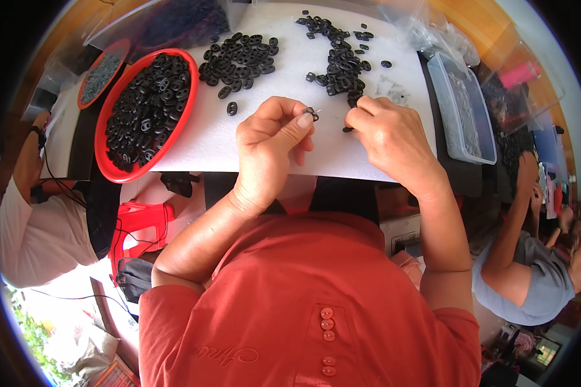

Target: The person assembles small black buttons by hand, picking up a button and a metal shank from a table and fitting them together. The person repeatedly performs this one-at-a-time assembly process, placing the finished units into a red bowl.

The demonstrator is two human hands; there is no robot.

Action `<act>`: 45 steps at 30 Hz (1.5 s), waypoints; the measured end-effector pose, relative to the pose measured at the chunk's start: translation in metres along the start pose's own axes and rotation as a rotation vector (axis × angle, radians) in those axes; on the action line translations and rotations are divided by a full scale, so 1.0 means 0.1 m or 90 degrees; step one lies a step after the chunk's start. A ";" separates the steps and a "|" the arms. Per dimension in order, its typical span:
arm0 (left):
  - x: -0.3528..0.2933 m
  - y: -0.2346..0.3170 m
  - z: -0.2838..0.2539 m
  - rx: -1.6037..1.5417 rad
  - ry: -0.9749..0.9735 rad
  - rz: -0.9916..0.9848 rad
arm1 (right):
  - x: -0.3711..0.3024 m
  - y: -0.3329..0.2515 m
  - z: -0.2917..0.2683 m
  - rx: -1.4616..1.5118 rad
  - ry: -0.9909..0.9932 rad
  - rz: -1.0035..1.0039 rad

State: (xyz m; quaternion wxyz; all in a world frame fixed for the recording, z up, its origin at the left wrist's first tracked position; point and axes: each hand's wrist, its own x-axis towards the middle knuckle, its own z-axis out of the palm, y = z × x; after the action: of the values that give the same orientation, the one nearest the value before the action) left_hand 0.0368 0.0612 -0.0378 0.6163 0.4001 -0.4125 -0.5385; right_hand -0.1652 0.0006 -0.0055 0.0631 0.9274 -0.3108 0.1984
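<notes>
My left hand point(279, 132) pinches a small black two-hole plastic piece point(311, 113) between thumb and fingers; a thin shiny bit juts from it. To the right, my right hand point(394, 132) is closed, its fingertips low over the white board at the near end of a loose pile of small black parts point(343, 68). A small black part point(347, 129) shows at those fingertips, mostly covered by them. Ahead of my left hand lie several black oval two-hole pieces point(242, 59), with a single one point(232, 108) lying closer.
A red bowl point(192, 97) heaped with black two-hole pieces stands at the left, near a smaller red dish point(82, 97) of grey bits. Small clear pieces point(394, 90) lie by the right pile. A clear bluish tray point(490, 151) stands right of the white board point(206, 151). People sit on both sides.
</notes>
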 end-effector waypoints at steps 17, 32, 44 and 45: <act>0.01 0.00 0.01 0.019 0.005 -0.016 | 0.12 0.04 0.02 0.019 -0.004 -0.011; 0.04 0.07 0.07 0.024 0.035 -0.053 | 0.07 -0.16 0.07 0.759 0.184 0.366; 0.04 0.11 0.12 0.088 0.057 -0.063 | 0.19 -0.19 0.11 0.887 0.154 0.398; 0.04 0.10 0.12 0.089 0.058 -0.063 | 0.19 -0.19 0.10 0.882 0.149 0.397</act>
State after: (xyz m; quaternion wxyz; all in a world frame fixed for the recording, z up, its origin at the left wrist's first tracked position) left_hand 0.0289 0.0578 -0.0236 0.5776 0.4864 -0.4000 -0.5194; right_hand -0.1365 0.0024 -0.0071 -0.5584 0.5978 -0.3539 0.4535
